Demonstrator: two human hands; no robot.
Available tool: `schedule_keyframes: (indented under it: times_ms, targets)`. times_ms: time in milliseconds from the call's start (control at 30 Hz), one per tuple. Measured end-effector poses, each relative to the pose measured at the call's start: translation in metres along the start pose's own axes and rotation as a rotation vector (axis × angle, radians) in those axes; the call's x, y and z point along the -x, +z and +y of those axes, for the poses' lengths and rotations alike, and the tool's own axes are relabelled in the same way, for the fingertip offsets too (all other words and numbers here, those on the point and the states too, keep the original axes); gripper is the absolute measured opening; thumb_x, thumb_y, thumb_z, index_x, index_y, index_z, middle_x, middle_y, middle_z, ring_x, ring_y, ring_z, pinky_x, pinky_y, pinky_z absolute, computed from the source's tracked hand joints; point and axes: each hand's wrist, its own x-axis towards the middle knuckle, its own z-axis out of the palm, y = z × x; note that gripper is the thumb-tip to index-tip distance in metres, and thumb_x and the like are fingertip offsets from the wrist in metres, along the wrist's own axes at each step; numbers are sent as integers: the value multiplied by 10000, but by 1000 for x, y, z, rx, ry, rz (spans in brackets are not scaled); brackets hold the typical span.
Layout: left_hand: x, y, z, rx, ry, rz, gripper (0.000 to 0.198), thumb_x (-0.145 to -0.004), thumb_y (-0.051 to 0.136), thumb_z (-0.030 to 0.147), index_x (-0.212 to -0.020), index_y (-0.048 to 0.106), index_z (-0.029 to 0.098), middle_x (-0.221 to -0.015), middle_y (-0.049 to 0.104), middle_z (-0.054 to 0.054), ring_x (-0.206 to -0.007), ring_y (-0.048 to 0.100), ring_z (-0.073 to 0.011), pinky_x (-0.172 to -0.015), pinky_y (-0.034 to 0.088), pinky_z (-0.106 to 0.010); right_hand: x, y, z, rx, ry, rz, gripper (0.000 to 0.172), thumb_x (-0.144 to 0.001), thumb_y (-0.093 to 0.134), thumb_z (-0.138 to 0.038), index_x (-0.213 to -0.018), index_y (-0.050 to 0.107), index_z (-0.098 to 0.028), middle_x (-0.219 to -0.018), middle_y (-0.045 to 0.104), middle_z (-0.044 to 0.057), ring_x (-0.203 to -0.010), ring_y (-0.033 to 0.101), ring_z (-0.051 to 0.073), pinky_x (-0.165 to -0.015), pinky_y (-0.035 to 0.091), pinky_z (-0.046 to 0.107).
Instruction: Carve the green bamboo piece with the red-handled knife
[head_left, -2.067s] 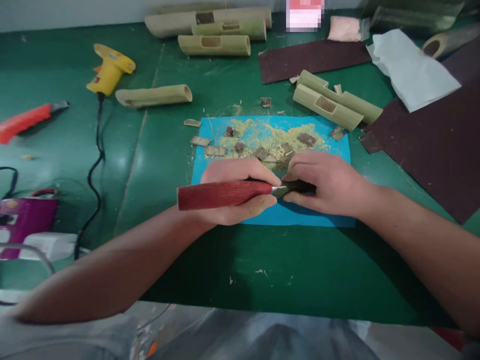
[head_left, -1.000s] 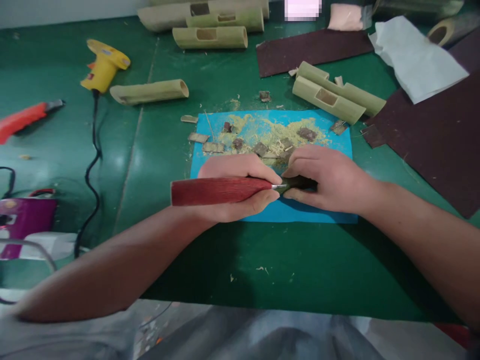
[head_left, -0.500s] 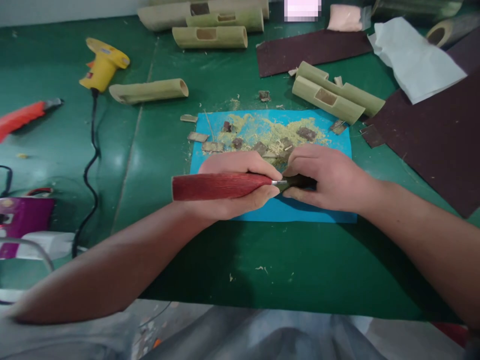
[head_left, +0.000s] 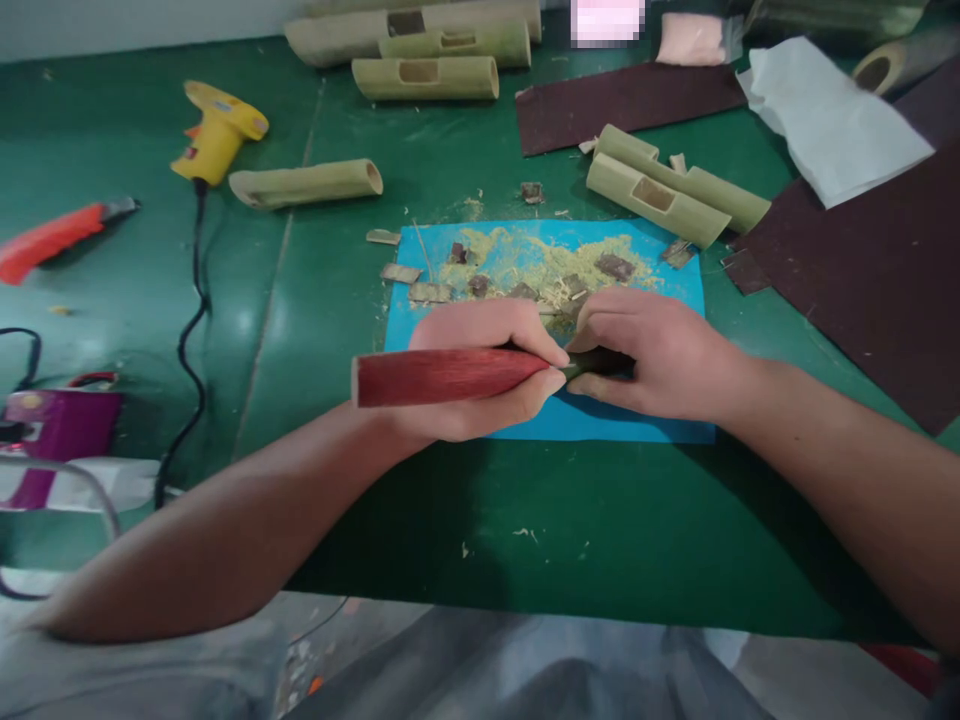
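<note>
We count, left to right on the green bench: one orange-red tool, one yellow gun-shaped tool, one lone bamboo tube. One red-handled tool, over one blue sheet: butt leftward, narrow end rightward, long axis nearly level across our view; left hand, fingers gripping it, tip hidden. One dark green piece; right hand, fingers gripping it. Two cut bamboo tubes, side by side. Half a second ago we saw the silver neck bare; left fingertips now mostly cover it.
</note>
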Motion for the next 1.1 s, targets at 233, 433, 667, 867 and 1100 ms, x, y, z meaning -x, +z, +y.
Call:
schedule_keyframes:
  times_ms: [233, 433, 667, 867, 1100]
  targets:
    - [6, 2, -2, 59, 46, 108, 143, -809, 686, 107, -717, 631, 202, -641, 603, 8, -545, 504, -106, -512, 381, -296, 1, 0, 1, -15, 8, -1, 186, -947, 654, -373, -902, 643, -192, -889, 631, 67, -852, 569, 216, -742, 423, 341]
    - [11, 2, 1, 23, 27, 195, 133, -781, 697, 135, -710, 630, 227, -614, 572, 15, -518, 474, -104, -491, 350, -312, 0, -1, 0, -27, 29, -21, 166, -940, 655, -358, -902, 644, -196, -918, 646, 74, -877, 589, 226, -765, 433, 355]
    - [16, -2, -5, 48, -34, 182, 45, -838, 707, 224, -824, 705, 267, -698, 670, 15, -585, 574, -135, -545, 436, -344, -1, -3, -2, -19, 47, -36, 149, -936, 649, -346, -895, 651, -203, -914, 647, 73, -876, 584, 228, -749, 423, 350]
    - [7, -5, -2, -22, -78, 29, 83, -852, 742, 314, -926, 749, 277, -807, 762, 8, -654, 681, -163, -554, 515, -341, -2, -3, -3, -16, 62, -40, 171, -926, 651, -358, -867, 653, -198, -879, 628, 64, -859, 574, 227, -731, 402, 345]
    - [4, -6, 5, -86, -106, -26, 74, -863, 757, 329, -903, 754, 266, -832, 796, 12, -676, 721, -159, -586, 557, -323, -2, -4, -4, -9, 55, -45, 159, -939, 632, -342, -872, 643, -198, -870, 616, 53, -840, 554, 209, -717, 385, 331]
